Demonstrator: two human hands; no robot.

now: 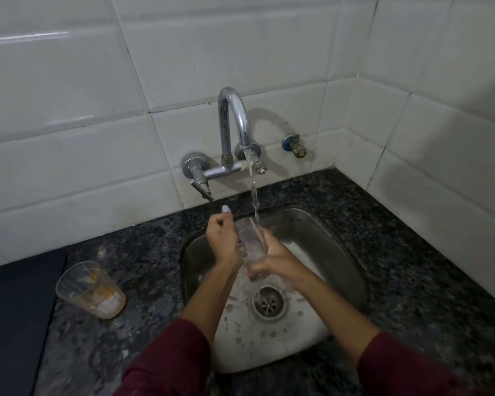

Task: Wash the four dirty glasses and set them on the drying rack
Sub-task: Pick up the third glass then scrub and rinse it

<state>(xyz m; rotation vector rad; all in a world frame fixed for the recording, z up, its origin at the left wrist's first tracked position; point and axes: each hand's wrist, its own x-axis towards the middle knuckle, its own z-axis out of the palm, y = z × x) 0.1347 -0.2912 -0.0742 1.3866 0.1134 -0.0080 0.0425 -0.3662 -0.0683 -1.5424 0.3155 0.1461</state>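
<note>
Clear ribbed glass [250, 244], steel sink [320, 238]

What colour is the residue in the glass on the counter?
Orange-brown streaks inside the glass, seen in the head view.

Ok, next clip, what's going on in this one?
A person is rinsing a clear glass under the running tap, over the steel sink. The right hand grips the glass near its base; the left hand is against its upper side, fingers curled. A second glass with orange residue stands unwashed on the counter, left of the sink. No drying rack is in view.
</note>
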